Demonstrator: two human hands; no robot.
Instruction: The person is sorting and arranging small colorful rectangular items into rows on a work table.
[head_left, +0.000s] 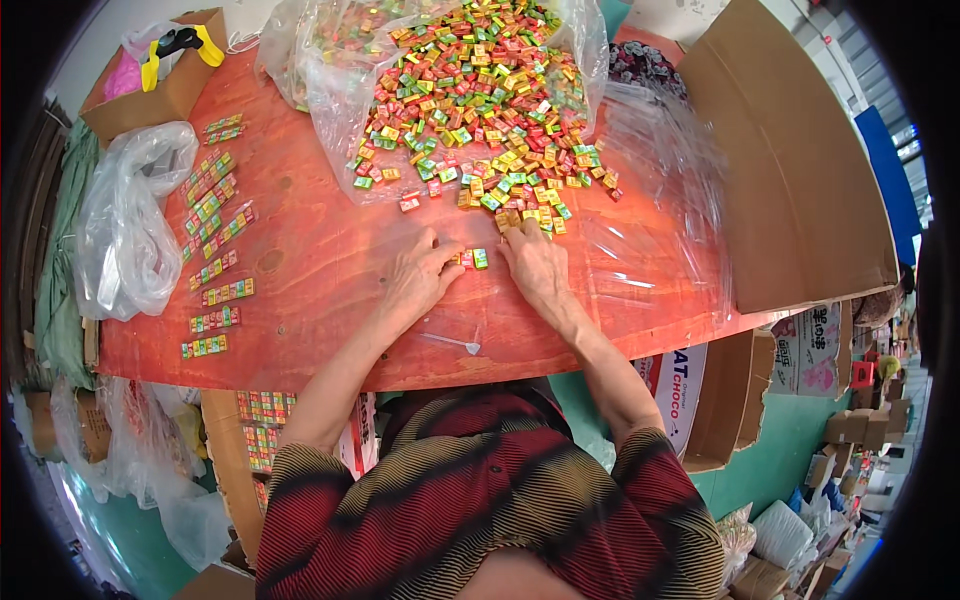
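A short row of small, brightly coloured block-shaped packets (480, 259) lies on the red table in front of me. My left hand (422, 277) is closed at the row's left end, with thumb and forefinger pressed against it. At the near edge of a big loose pile of such packets (490, 90), my right hand (540, 268) has its fingertips closed on an orange packet (509, 218). The pile, red, yellow, green and orange, spills out of a clear plastic bag (335, 110). Several finished-looking rows of packets (205, 268) lie on the table's left side.
A crumpled clear bag (135, 220) and a cardboard box (165, 100) with a yellow-black tool stand at the left. Clear plastic sleeves (665, 190) lie at the right, beside a large cardboard box (790, 160). Below the front edge, another box holds packet rows (264, 410).
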